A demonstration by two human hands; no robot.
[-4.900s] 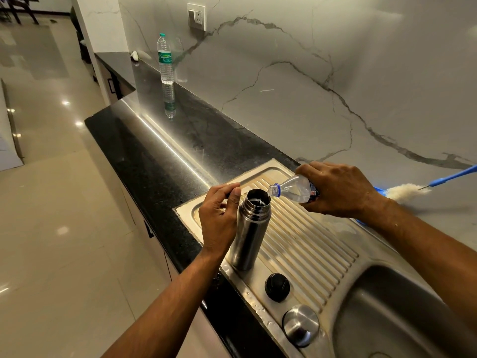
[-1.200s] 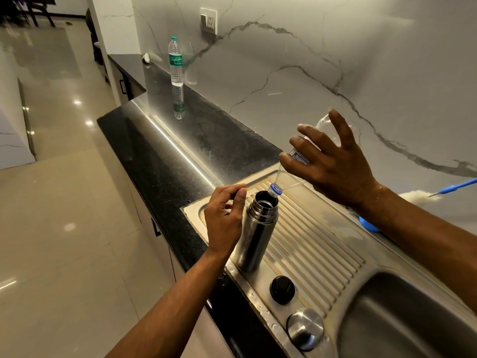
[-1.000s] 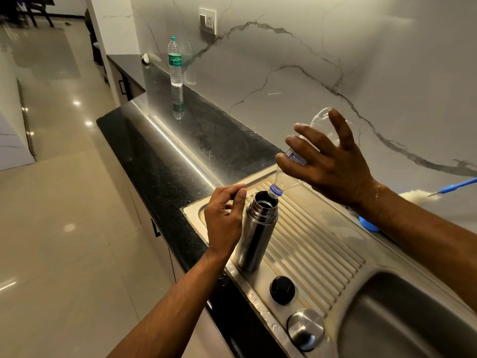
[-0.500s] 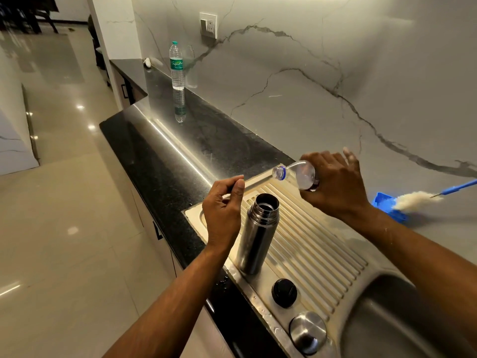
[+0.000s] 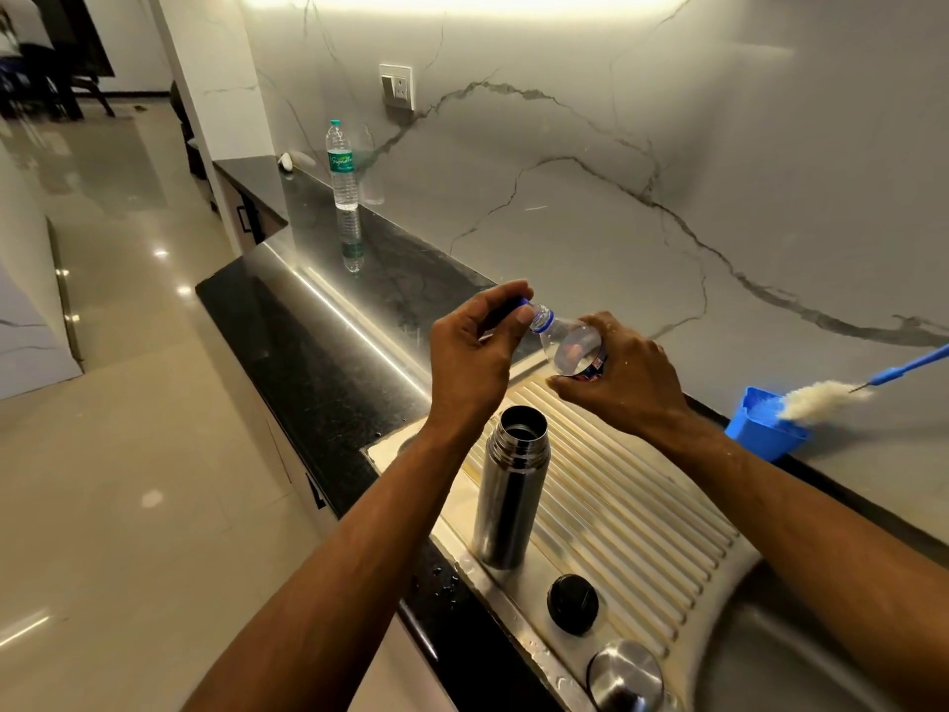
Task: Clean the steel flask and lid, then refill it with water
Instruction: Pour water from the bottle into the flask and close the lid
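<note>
1. You have a single view, from the camera on your head; it looks forward and down along your forearms to the drainboard (image 5: 642, 516); no second view shares the scene.
2. It sits close above the work; your left hand (image 5: 475, 352) and right hand (image 5: 624, 382) fall near the middle of the frame, the steel flask (image 5: 508, 495) just below them.
3. The lens is wide; the counter (image 5: 328, 346) runs diagonally away to the upper left, the marble wall (image 5: 667, 146) fills the right, and the floor (image 5: 128, 454) the left.
</note>
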